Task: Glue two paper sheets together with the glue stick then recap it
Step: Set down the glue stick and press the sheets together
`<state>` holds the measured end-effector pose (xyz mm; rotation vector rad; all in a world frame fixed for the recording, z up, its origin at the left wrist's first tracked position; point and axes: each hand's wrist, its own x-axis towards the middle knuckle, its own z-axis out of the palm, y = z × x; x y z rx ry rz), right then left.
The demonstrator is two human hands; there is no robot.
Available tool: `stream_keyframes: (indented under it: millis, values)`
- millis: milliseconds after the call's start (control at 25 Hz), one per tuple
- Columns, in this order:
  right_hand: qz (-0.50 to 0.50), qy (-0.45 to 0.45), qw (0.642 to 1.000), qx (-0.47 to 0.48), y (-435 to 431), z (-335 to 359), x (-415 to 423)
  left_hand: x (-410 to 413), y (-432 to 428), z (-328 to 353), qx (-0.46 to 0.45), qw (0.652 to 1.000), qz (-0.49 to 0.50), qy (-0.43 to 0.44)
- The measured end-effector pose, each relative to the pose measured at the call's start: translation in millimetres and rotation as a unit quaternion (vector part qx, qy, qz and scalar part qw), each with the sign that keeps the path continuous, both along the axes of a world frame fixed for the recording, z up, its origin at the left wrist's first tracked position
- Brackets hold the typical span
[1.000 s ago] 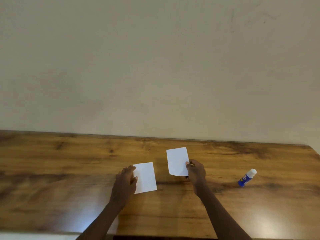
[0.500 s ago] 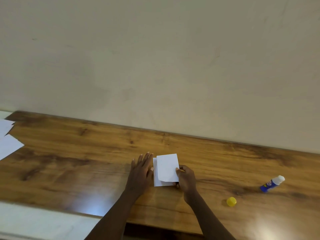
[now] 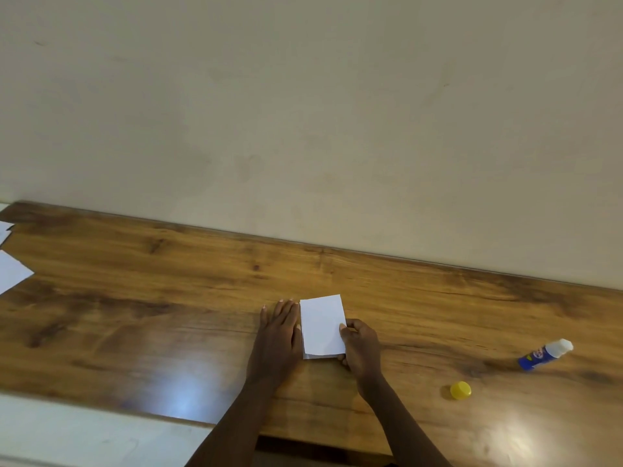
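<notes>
Stacking step, late-middle of the task by my read. The top sheet (image 3: pixel 322 325) lies over the lower sheet (image 3: pixel 310 357), nearly squared up; only a thin sliver of the lower one shows along the near edge and left side. No glue is visible on the paper, so whether it was applied can't be confirmed, but the glue stick (image 3: pixel 544 354) lies uncapped on its side on the wooden table (image 3: pixel 168 298), which suggests gluing is done. Judged left to do: press the pair flat, then fetch the stick and cap and recap it. The left hand (image 3: pixel 278 335) is flat on the table, fingers straight and together, at 9 o'clock of the stack and right against its left edge, holding nothing. The right hand (image 3: pixel 360 348) is at 3 to 4 o'clock of the stack, thumb on top of the top sheet's right edge, fingers curled below, pinching it. The glue stick is well apart from the right hand at about 3 o'clock, white tip pointing to 2 o'clock. The yellow cap (image 3: pixel 460 390) sits alone at about 4 o'clock from the right hand, near the stick but not touching it. Loose papers (image 3: pixel 11 271) lie at the far left edge of the table, at 9 o'clock.
</notes>
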<state>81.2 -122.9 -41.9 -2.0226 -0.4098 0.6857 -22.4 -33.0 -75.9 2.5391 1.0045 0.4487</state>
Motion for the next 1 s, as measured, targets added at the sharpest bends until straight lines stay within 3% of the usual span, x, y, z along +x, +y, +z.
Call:
stream_keyframes:
  millis: [240,720,880,1000]
  values:
    - [-0.012,-0.029,0.999,-0.014,3.2,0.4,-2.7,-0.2,0.1,-1.1,0.011,1.000,0.010,-0.027]
    - [-0.034,-0.064,0.997,-0.039,9.8,-0.6,-1.7,1.2,4.0,-3.2,0.030,0.999,-0.002,0.014]
    - [0.012,-0.157,0.983,-0.099,9.0,2.7,1.3,1.7,2.8,-1.2,0.044,0.998,-0.004,0.035]
    - [0.066,-0.301,0.939,-0.150,6.9,6.9,-1.3,2.2,2.4,-0.4,0.050,0.998,0.002,0.031]
